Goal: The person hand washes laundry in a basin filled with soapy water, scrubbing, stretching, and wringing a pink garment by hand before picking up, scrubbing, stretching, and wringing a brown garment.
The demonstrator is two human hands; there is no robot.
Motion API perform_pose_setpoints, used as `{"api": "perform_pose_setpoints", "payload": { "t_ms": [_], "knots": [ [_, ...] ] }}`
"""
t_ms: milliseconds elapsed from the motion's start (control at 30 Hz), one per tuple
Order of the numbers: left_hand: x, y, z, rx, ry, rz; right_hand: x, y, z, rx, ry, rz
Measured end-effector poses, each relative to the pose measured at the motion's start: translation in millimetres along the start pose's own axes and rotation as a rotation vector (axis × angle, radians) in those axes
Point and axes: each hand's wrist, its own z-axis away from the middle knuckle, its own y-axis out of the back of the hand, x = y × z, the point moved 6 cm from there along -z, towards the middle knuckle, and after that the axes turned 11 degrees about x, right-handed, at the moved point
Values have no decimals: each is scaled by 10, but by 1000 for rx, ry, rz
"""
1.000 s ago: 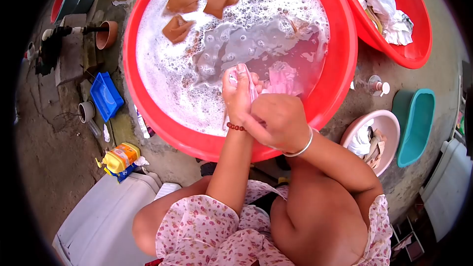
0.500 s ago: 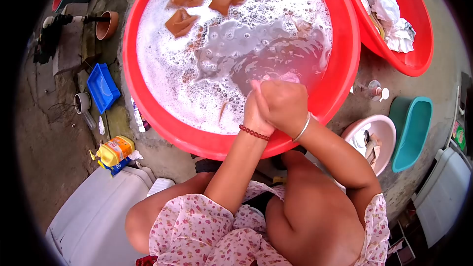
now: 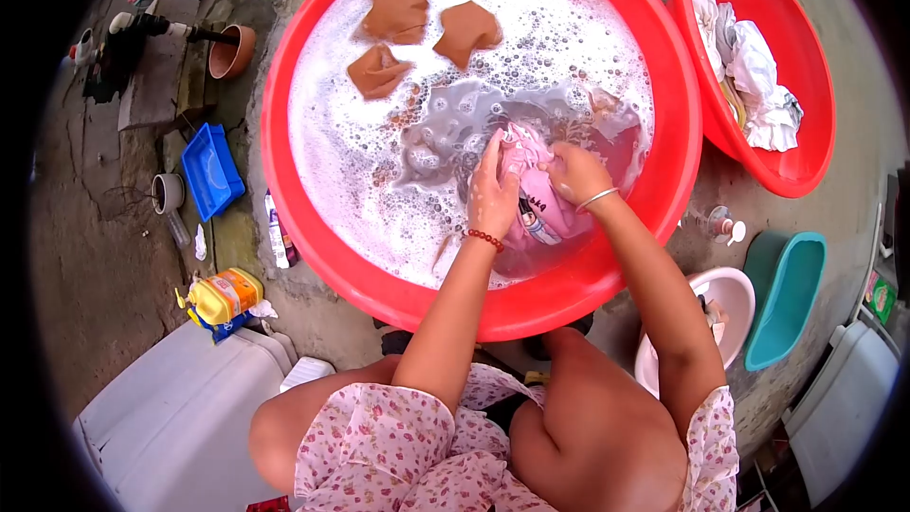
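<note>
A wet pink garment (image 3: 542,206) with a dark printed design is bunched up at the surface of the soapy water, inside a large red basin (image 3: 671,123). My left hand (image 3: 493,192), with a red bead bracelet at the wrist, grips its left side, thumb on top. On the other side my right hand (image 3: 578,173), wearing a silver bangle, pinches the cloth with curled fingers. Brown cloth (image 3: 396,11) pokes out of the foam in several places near the basin's far left. The water hides the garment's lower part.
A second red basin (image 3: 813,85) holding white cloths (image 3: 755,62) touches the large one at right. Nearby are a clear bottle (image 3: 722,226), a pale pink basin (image 3: 737,292) and a teal tub (image 3: 785,303). At left are a blue tray (image 3: 210,171) and a yellow jug (image 3: 227,294).
My hands, clasped together over the pink cloth before, have moved apart. The garment is now spread wider between them, showing its print. The whole view has shifted slightly.
</note>
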Motion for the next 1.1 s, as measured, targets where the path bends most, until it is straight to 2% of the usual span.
{"api": "perform_pose_setpoints", "payload": {
  "t_ms": [33, 67, 100, 133, 167, 200, 233, 267, 300, 333, 400, 433, 467, 500, 533, 600, 633, 700, 733, 767, 800, 833, 867, 967, 1000, 1067, 1100],
  "knots": [
    [-103, -2, 60, -98, 289, -51, -4, -18, 0, -3, 5, 4],
    [-279, -28, 110, -91, 292, -48, 60, -48, 4, -53, -79, 142],
    [-668, -141, 232, -190, 483, -17, 122, -59, 13, -100, -163, 279],
    [-784, -173, 291, -288, 670, 16, 119, -51, -1, -98, -155, 282],
    [-798, -180, 311, -281, 668, 19, 111, 11, -20, -10, -131, 313],
    [-796, -208, 379, -174, 777, 368, 96, 62, -13, 75, -111, 341],
    [-706, -203, 386, -62, 871, 720, 46, 36, -7, 62, -129, 64],
    [-589, -186, 321, -61, 867, 727, -28, 15, -19, 52, -141, -209],
    [-426, -242, 282, -101, 987, 1106, -67, -99, 72, -29, -236, -509],
    [-281, -281, 247, -140, 1093, 1489, -519, 86, 254, 38, -107, -700],
    [-279, -332, 159, -60, 1001, 1411, -1098, 311, 596, 50, 180, -403],
    [77, -192, 152, -242, 1098, 1455, -1295, 354, 773, 122, 366, -310],
    [16, -165, 186, -242, 1099, 1455, -1452, 386, 925, 204, 490, -272],
    [-8, -176, 200, -351, 1000, 1578, -1567, 402, 1014, 207, 573, -226],
    [-55, -212, 242, -373, 919, 1511, -1646, 414, 1072, 211, 657, -179],
    [-135, -275, 323, -400, 762, 1374, -1617, 419, 1012, 290, 683, -86],
    [229, -141, 333, -331, 767, 1562, -1586, 431, 946, 366, 712, 10],
    [379, -19, 352, -31, 1152, 1401, -1340, 531, 640, 497, 582, 114],
    [318, -275, 291, -402, 1248, 1884, -1111, 596, 448, 504, 419, 147],
    [467, -63, 231, -288, 1186, 1708, -847, 666, 285, 506, 258, 177],
    [652, 199, 157, -179, 1114, 1530, -523, 715, 163, 458, 97, 52],
    [625, 326, 91, -27, 1047, 1505, -355, 779, 113, 375, -38, -86],
    [502, 341, 46, -18, 1038, 1509, -205, 779, 85, 362, -103, -237],
    [269, 455, -200, 32, 592, 1346, -146, 834, 27, 359, -126, -230],
    [227, 417, -180, 29, 596, 1343, -205, 833, 40, 355, -96, -177],
    [148, 420, -142, 93, 505, 858, -229, 735, 99, 345, -77, -126],
    [36, 347, -126, 123, 412, 672, -271, 610, 117, 332, 118, -32]
  ]
}}
